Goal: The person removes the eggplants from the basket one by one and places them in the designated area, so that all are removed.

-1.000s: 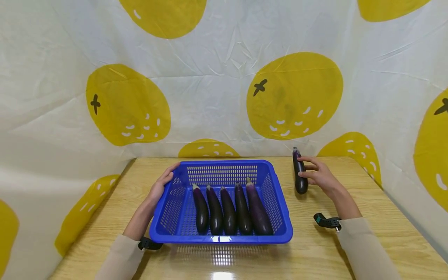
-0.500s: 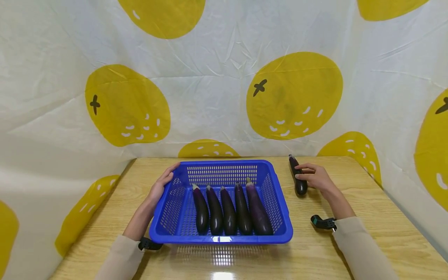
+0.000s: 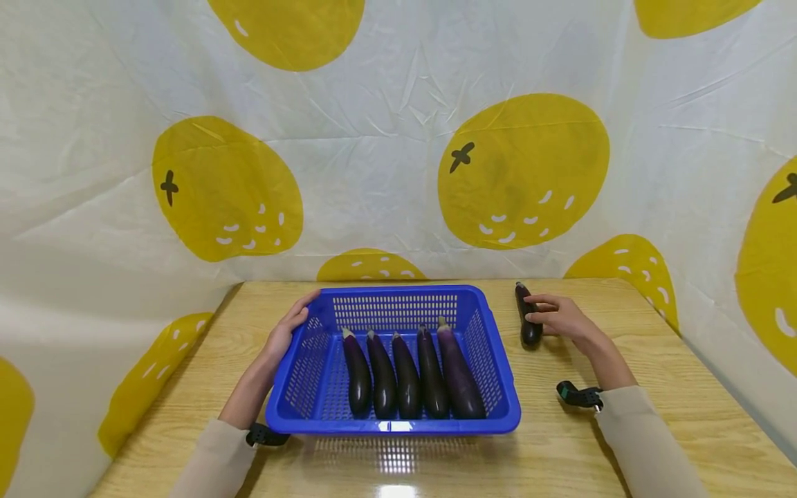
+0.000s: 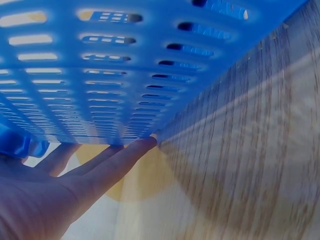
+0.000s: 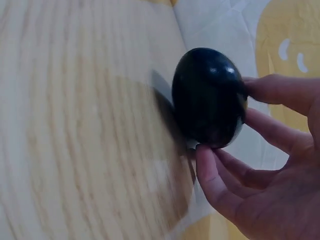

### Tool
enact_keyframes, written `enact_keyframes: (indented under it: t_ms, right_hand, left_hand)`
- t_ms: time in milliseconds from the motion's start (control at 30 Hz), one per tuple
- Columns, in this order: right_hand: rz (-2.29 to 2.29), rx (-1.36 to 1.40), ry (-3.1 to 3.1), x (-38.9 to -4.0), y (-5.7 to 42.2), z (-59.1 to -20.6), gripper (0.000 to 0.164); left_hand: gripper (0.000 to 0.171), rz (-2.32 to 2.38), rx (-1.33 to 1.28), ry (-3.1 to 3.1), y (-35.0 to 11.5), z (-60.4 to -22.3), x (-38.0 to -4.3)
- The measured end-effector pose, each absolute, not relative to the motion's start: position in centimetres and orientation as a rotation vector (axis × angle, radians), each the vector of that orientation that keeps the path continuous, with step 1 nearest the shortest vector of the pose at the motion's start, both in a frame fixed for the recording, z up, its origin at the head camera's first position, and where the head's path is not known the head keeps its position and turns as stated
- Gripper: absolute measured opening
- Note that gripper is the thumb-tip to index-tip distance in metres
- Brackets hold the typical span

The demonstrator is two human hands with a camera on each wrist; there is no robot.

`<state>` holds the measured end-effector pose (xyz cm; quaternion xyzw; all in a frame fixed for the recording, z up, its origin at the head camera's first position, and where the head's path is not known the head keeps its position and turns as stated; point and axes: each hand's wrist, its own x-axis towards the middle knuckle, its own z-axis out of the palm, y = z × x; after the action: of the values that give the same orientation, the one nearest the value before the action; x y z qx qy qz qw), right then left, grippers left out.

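A blue plastic basket (image 3: 392, 425) with slotted walls holds several dark purple eggplants (image 3: 407, 380), lying side by side with their stem ends away from me. My left hand (image 3: 288, 332) rests against the basket's left side near the far corner. In the left wrist view its fingers (image 4: 112, 167) lie nearly straight along the outer wall. Right of the basket, my right hand (image 3: 563, 318) pinches a single eggplant (image 3: 528, 325) between thumb and fingers. The right wrist view shows that eggplant (image 5: 207, 100) end-on, close over the table, its shadow beside it.
The wooden table (image 3: 654, 408) ends at a white cloth (image 3: 373, 187) printed with yellow fruit, which hangs behind and along both sides. Each wrist wears a black camera mount, such as the right mount (image 3: 579, 395).
My right hand has shifted the single eggplant slightly left, and its stem end now lies nearer to me. The left hand and the basket stay in place.
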<state>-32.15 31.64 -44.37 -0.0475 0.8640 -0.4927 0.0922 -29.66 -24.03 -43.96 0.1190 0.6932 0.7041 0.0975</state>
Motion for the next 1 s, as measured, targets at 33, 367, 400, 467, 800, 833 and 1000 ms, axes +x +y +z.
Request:
enact_keyframes:
  t_ms: [33,367,400,467,800,833,1000]
  right_hand:
    - [-1.463,-0.147,2.557,-32.09,31.68,-44.28,0.064]
    - [-1.475,-0.171,2.589,-32.16,31.46,-44.34,0.067]
    - [-1.465,-0.184,2.6,-32.21,31.45,-44.43,0.066]
    - [-1.474,-0.182,2.603,-32.27,31.32,-44.56,0.067]
    - [-1.474,-0.17,2.584,-32.37,30.93,-44.53,0.07]
    - [-1.475,-0.166,2.578,-32.33,30.93,-44.45,0.07]
    - [-1.466,-0.153,2.564,-32.21,31.08,-44.28,0.072]
  left_hand:
    - [0.054,2.084,0.351,2.052,-24.05,-43.99,-29.66]
    - [0.054,2.097,0.339,2.04,-24.03,-43.89,-29.54]
    - [0.054,2.099,0.336,2.038,-24.02,-43.86,-29.53]
    - [0.054,2.095,0.336,2.038,-24.01,-43.86,-29.55]
    - [0.054,2.077,0.348,2.052,-24.01,-43.89,-29.59]
    - [0.054,2.08,0.345,2.049,-24.01,-43.88,-29.6]
    - [0.053,2.068,0.33,2.054,-23.97,-43.76,-29.59]
